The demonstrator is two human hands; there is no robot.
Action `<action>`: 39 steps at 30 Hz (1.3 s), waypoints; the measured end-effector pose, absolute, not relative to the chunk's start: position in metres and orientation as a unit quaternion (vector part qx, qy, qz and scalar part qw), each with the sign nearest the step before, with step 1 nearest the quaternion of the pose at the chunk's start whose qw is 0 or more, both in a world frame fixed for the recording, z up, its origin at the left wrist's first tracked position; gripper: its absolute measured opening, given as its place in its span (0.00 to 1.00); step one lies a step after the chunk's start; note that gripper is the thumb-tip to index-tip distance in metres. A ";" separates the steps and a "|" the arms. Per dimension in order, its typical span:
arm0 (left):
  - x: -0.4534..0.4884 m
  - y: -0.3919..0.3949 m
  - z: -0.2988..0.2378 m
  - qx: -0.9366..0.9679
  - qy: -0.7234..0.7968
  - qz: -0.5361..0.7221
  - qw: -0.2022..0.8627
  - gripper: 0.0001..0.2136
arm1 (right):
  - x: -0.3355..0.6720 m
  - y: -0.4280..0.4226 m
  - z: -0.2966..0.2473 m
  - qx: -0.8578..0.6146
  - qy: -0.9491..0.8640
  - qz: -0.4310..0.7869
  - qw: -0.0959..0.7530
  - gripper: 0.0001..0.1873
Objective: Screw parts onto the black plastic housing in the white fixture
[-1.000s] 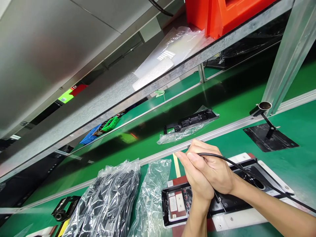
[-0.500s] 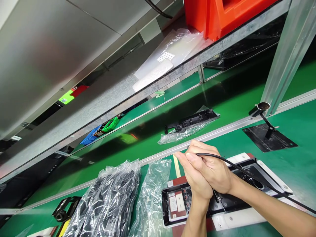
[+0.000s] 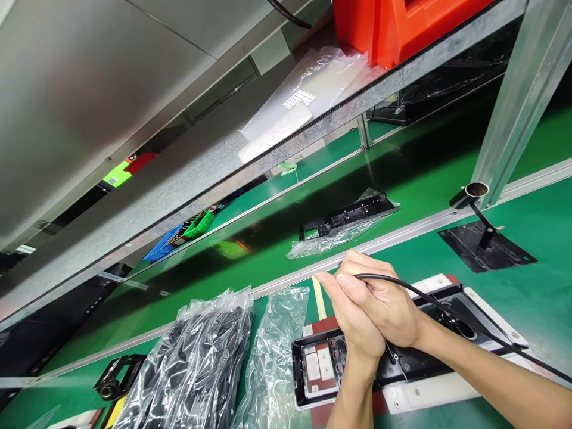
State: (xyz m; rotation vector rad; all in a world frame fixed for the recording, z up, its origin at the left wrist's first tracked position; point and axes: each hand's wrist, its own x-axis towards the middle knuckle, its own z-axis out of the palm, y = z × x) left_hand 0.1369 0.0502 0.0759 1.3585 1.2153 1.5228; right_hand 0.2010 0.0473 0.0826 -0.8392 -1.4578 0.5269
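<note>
Over the black case (image 3: 402, 363) on the green table (image 3: 536, 298), the right hand (image 3: 388, 310) wraps around a black cable (image 3: 429, 298), and the left hand (image 3: 353, 322) presses against it, fingers closed; bags (image 3: 196, 363) lie nearby

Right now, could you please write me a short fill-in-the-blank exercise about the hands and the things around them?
1. Both hands are pressed together around a thin black ____.
2. Under them lies a black housing on a ____ fixture.
3. The bench surface is ____.
4. Left of the housing lie clear plastic ____ of black parts.

Missing words: cable; white; green; bags
</note>
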 end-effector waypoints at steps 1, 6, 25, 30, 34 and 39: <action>0.137 0.050 0.076 0.530 0.473 0.595 0.375 0.33 | 0.201 0.048 0.083 -0.366 -0.638 0.232 0.637 0.20; 0.137 0.049 0.078 0.531 0.465 0.596 0.382 0.33 | 0.201 0.048 0.084 -0.364 -0.637 0.232 0.639 0.20; 0.140 0.039 0.095 0.482 0.455 0.631 0.403 0.30 | 0.200 0.046 0.084 -0.362 -0.640 0.219 0.641 0.21; 0.141 0.038 0.098 0.494 0.431 0.637 0.406 0.30 | 0.200 0.045 0.082 -0.365 -0.637 0.220 0.642 0.21; 0.142 0.038 0.099 0.494 0.443 0.634 0.397 0.30 | 0.200 0.046 0.082 -0.364 -0.637 0.222 0.642 0.21; 0.139 0.038 0.098 0.485 0.453 0.627 0.408 0.31 | 0.200 0.047 0.082 -0.363 -0.637 0.222 0.643 0.21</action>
